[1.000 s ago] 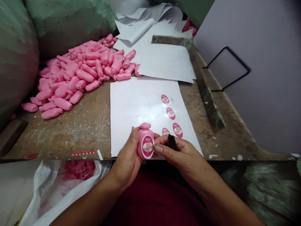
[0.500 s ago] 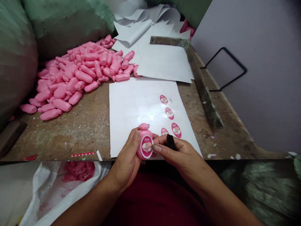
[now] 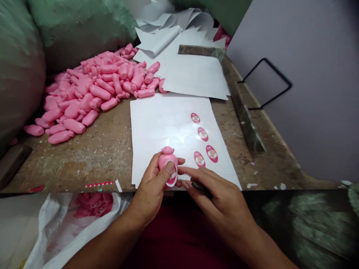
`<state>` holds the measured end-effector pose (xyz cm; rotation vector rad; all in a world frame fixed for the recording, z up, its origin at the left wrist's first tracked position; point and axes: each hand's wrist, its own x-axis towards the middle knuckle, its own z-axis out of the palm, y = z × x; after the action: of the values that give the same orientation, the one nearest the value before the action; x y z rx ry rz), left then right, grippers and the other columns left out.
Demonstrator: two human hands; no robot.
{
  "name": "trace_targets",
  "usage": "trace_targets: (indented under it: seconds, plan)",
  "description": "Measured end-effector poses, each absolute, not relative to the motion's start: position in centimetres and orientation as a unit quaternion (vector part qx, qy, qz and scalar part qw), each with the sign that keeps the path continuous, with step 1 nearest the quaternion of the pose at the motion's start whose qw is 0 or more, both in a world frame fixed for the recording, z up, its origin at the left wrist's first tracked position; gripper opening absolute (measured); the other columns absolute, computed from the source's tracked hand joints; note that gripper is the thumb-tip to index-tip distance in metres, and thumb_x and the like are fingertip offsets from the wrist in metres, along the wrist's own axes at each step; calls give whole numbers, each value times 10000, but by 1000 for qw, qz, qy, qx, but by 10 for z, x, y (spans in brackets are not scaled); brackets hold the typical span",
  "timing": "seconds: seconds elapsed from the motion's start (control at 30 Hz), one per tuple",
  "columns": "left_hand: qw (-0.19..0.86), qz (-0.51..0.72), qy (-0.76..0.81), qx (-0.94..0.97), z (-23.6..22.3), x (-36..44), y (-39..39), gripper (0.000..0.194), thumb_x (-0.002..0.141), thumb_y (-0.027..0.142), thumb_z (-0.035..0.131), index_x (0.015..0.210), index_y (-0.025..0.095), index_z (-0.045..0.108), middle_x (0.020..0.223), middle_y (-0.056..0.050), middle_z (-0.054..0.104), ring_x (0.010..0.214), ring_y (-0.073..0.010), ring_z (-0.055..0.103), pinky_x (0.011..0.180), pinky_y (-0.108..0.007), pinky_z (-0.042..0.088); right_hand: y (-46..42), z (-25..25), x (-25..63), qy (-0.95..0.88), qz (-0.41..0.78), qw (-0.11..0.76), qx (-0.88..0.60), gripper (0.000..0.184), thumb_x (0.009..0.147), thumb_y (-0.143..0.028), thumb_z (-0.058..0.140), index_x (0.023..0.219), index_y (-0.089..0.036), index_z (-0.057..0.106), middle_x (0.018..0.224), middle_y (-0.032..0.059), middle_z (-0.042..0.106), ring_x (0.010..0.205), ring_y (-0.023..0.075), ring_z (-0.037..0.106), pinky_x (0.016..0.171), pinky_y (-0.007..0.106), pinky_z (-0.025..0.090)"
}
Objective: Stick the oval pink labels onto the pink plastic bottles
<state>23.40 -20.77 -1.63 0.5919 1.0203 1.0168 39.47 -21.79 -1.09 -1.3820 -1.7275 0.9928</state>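
Observation:
My left hand (image 3: 153, 186) grips a small pink plastic bottle (image 3: 166, 157), upright, its thumb lying across the oval label on the front. The label has a dark pink rim and a picture in its middle, partly hidden by the thumb. Close by on the right, my right hand (image 3: 215, 190) has its fingertips at the bottle's side. A dark, narrow tool (image 3: 202, 188) is held in its curled fingers; what kind, I cannot make out. Beneath both hands lies a white sticker sheet (image 3: 157, 123) carrying several oval labels (image 3: 212, 153) on its right side.
A heap of pink bottles (image 3: 84, 89) covers the table's left. Behind are loose white sheets (image 3: 193, 74) and green sacks (image 3: 84, 30). Right of the sheets runs a taped metal bar (image 3: 246, 123). Below the front edge, a white bag (image 3: 53, 220) holds labelled bottles.
My left thumb has moved down onto the label, and the bottle has turned and shifted slightly left. My right hand has rolled over, its fingertips leaving the label's front and the black tool turning downward.

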Motion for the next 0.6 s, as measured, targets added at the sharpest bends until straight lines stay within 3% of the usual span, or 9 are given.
trace_targets:
  seconds: [0.1,0.17,0.27,0.4,0.5,0.6]
  plan:
    - [712,458,456,274,-14,232,-206,405,897,422,658,1213,194,545,1140,-110,674,899,-188,655,687,-269,515,-217,-8,401,-646,362,358,-569,340,882,-275,583,1190,-225,718,959,55,760,802,200,686,727,315,522]
    - [717,455,449,279,-13,230,-206,402,887,381,677,1218,194,545,1130,-105,667,881,-172,651,666,-247,510,-212,-6,403,-613,411,363,-568,281,888,-322,603,1120,-240,738,928,42,752,782,190,679,715,302,527]
    - [733,434,438,289,-11,227,-208,445,863,302,710,1260,228,523,1047,-54,659,797,-121,629,691,-230,507,-202,-2,400,-565,493,373,-546,203,881,-376,624,988,-252,744,859,25,722,759,180,655,696,290,522]
    - [755,400,424,300,-10,226,-213,523,811,189,742,1273,273,513,987,-3,617,823,-107,601,736,-220,518,-193,0,391,-519,533,365,-560,251,781,-417,719,957,-238,709,717,-6,606,682,164,573,598,268,475]
    - [770,380,413,304,-11,226,-214,561,793,125,729,1281,286,502,1031,3,602,847,-99,581,774,-228,533,-190,-1,386,-505,556,347,-561,293,663,-380,800,874,-229,664,675,-39,523,666,143,510,577,247,443]
    - [774,373,400,318,-11,225,-212,579,781,89,719,1278,284,494,1160,-19,592,884,-104,588,785,-235,543,-188,-3,383,-481,599,345,-539,291,675,-408,793,775,-217,598,713,-33,535,663,133,503,568,246,439]
